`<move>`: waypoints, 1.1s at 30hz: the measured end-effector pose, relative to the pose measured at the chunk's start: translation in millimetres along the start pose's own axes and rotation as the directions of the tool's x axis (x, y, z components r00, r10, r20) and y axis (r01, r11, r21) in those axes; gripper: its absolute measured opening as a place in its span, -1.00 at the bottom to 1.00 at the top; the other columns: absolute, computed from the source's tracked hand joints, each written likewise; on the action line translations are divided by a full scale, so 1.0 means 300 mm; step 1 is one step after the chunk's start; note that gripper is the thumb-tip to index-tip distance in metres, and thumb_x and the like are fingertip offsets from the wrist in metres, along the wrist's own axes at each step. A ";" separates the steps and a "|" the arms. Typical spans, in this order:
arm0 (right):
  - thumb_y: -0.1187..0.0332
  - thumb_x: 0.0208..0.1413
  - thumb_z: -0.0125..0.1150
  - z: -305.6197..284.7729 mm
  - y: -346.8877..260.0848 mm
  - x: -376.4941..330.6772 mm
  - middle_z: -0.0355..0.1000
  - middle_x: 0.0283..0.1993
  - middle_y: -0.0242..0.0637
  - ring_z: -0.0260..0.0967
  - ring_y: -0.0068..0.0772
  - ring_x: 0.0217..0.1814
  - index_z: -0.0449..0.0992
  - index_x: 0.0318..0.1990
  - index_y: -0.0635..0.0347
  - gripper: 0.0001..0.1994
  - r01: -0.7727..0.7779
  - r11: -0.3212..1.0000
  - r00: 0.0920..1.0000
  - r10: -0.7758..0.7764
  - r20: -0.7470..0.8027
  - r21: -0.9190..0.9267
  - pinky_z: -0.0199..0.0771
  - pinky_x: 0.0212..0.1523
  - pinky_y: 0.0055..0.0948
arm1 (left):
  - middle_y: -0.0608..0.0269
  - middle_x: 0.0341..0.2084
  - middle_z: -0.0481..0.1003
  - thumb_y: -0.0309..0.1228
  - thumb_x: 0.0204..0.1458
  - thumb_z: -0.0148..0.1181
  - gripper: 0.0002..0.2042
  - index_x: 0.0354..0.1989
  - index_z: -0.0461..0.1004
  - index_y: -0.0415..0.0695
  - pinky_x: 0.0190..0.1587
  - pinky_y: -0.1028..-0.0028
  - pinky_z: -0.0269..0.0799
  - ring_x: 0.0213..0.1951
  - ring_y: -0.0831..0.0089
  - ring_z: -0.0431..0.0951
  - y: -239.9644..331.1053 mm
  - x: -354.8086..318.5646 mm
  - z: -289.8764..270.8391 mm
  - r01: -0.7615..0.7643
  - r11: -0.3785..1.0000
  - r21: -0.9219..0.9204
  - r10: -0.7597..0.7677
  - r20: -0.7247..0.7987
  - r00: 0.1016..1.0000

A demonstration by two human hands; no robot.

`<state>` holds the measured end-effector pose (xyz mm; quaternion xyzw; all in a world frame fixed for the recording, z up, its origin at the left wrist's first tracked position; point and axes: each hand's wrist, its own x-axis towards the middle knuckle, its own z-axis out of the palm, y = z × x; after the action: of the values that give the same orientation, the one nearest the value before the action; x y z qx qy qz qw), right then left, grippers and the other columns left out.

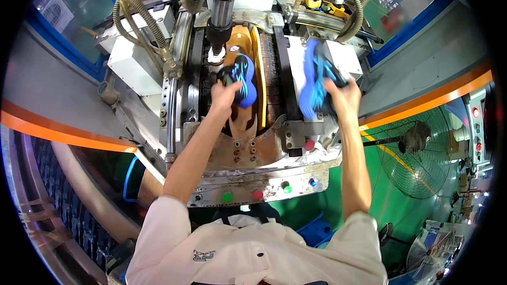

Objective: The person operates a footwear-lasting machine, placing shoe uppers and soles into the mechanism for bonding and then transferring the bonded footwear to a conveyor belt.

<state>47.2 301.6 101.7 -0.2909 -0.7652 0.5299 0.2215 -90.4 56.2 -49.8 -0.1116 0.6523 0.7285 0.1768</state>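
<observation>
Green floor (391,211) flanks the shoe-sole press (216,150); left hand (224,95) clasps 1 blue-soled sneaker (247,87), right hand (344,96) another sneaker (311,82). Firm grips, kept clear of the plunger (219,21), should serve best.

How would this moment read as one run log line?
left hand: holds blue-soled shoe | right hand: holds second shoe, blurred | place: both at machine, second shoe further right | shoes touching machine: unclear
</observation>
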 end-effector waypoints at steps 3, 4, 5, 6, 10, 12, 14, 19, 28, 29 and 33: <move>0.23 -0.37 0.48 0.238 0.074 0.303 0.49 -0.35 -0.20 0.42 -0.40 -0.32 0.46 -0.18 0.40 -0.44 0.134 0.972 0.974 -0.093 0.208 -0.191 0.44 -0.25 -0.44 | 0.30 -0.33 0.48 -0.41 -0.12 0.29 -0.66 -0.15 0.43 -0.25 -0.18 0.51 0.39 -0.32 0.52 0.47 0.120 -0.397 -0.129 0.122 0.988 -0.095 -0.108 0.142 0.984; 0.16 -0.39 0.49 0.370 -0.071 0.260 0.49 -0.27 -0.10 0.45 -0.30 -0.24 0.46 -0.14 0.42 -0.37 0.075 0.901 0.935 0.086 0.345 -0.428 0.44 -0.18 -0.41 | 0.28 -0.29 0.48 -0.41 -0.10 0.28 -0.62 -0.10 0.40 -0.29 -0.15 0.51 0.38 -0.26 0.54 0.46 0.112 -0.503 -0.233 0.039 0.990 -0.135 -0.014 0.179 0.984; 0.12 -0.42 0.49 0.501 0.028 0.294 0.48 -0.16 0.00 0.47 -0.19 -0.12 0.47 -0.13 0.40 -0.34 0.127 0.873 0.922 0.071 0.380 -0.470 0.45 -0.09 -0.39 | 0.24 -0.24 0.48 -0.40 -0.10 0.27 -0.57 -0.05 0.38 -0.33 -0.10 0.50 0.36 -0.19 0.55 0.44 0.098 -0.617 -0.332 0.024 0.997 -0.077 -0.009 0.190 0.982; 0.11 -0.45 0.51 0.618 0.004 0.242 0.46 -0.09 0.05 0.45 -0.13 -0.04 0.49 -0.12 0.37 -0.33 0.099 0.818 0.949 0.095 0.302 -0.566 0.45 -0.03 -0.34 | 0.22 -0.18 0.46 -0.41 -0.10 0.26 -0.52 0.02 0.33 -0.35 -0.07 0.49 0.34 -0.16 0.52 0.42 0.099 -0.724 -0.424 0.018 0.999 0.050 -0.023 0.112 0.993; 0.24 -0.28 0.41 0.901 0.173 0.192 0.47 -0.16 0.05 0.45 -0.01 -0.08 0.35 -0.11 0.34 -0.44 0.173 0.777 0.974 -0.043 0.223 -0.606 0.46 -0.06 -0.22 | 0.24 -0.15 0.39 -0.46 -0.13 0.22 -0.43 0.13 0.22 -0.24 -0.18 0.57 0.36 -0.26 0.50 0.43 0.049 -1.121 -0.643 0.001 0.989 -0.151 -0.038 -0.245 0.969; 0.30 -0.20 0.33 0.963 0.217 0.181 0.47 -0.22 0.07 0.48 0.02 -0.16 0.24 -0.13 0.31 -0.50 0.208 0.742 0.977 -0.123 0.176 -0.637 0.48 -0.12 -0.18 | 0.26 -0.18 0.37 -0.40 -0.12 0.26 -0.42 0.12 0.22 -0.25 -0.36 0.62 0.32 -0.27 0.58 0.39 -0.006 -1.284 -0.705 -0.033 0.984 -0.175 -0.062 -0.509 0.859; 0.26 -0.16 0.31 1.007 0.218 0.179 0.47 -0.18 0.06 0.46 0.03 -0.12 0.24 -0.14 0.28 -0.52 0.188 0.742 0.982 -0.122 0.146 -0.644 0.46 -0.09 -0.17 | 0.27 -0.28 0.41 -0.35 -0.13 0.31 -0.49 0.01 0.30 -0.25 -0.47 0.66 0.25 -0.31 0.63 0.39 -0.087 -1.414 -0.747 -0.151 0.976 -0.158 0.012 -0.652 0.758; 0.09 -0.16 0.36 0.956 0.142 0.070 0.30 0.07 0.05 0.26 -0.01 0.16 -0.12 0.24 0.28 -0.08 0.175 0.688 0.980 -0.050 0.195 -0.704 0.35 0.08 -0.16 | 0.21 -0.26 0.45 -0.31 -0.18 0.36 -0.43 0.02 0.33 -0.28 -0.25 0.40 0.38 -0.26 0.41 0.45 -0.212 -1.598 -0.673 -0.297 0.921 -0.251 -0.125 -0.914 0.386; 0.47 -0.01 0.12 0.678 0.438 -0.991 0.43 -0.21 -0.14 0.36 -0.04 -0.17 0.45 -0.21 0.24 -0.82 0.690 0.599 0.203 -0.700 0.685 0.407 0.38 -0.16 -0.24 | 0.26 -0.37 0.48 -0.47 -0.03 0.20 -0.76 -0.18 0.40 -0.27 -0.32 0.44 0.50 -0.35 0.47 0.52 -0.422 -1.759 -0.554 -0.452 0.715 -0.533 -0.425 -0.845 0.324; 0.51 -0.01 0.03 0.709 0.520 -1.024 0.42 -0.23 -0.12 0.34 -0.03 -0.18 0.46 -0.24 0.21 -0.83 0.701 0.612 0.174 -0.644 0.745 0.366 0.36 -0.17 -0.23 | 0.28 -0.39 0.47 -0.47 -0.03 0.20 -0.76 -0.20 0.40 -0.27 -0.32 0.44 0.51 -0.36 0.49 0.51 -0.475 -1.793 -0.547 -0.487 0.697 -0.526 -0.415 -0.850 0.324; 0.51 0.02 -0.01 0.785 0.673 -1.002 0.38 -0.21 -0.09 0.33 -0.04 -0.18 0.46 -0.21 0.23 -0.82 0.793 0.469 0.105 -0.735 0.670 0.390 0.34 -0.17 -0.21 | 0.24 -0.35 0.44 -0.45 -0.03 0.22 -0.71 -0.16 0.36 -0.29 -0.32 0.41 0.51 -0.39 0.47 0.50 -0.645 -1.939 -0.513 -0.621 0.621 -0.478 -0.483 -0.858 0.177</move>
<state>157.5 -9.1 -177.4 0.3966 -0.8305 0.3781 0.1003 507.9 -144.5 -16.4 -0.5770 0.2179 0.6821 -0.3928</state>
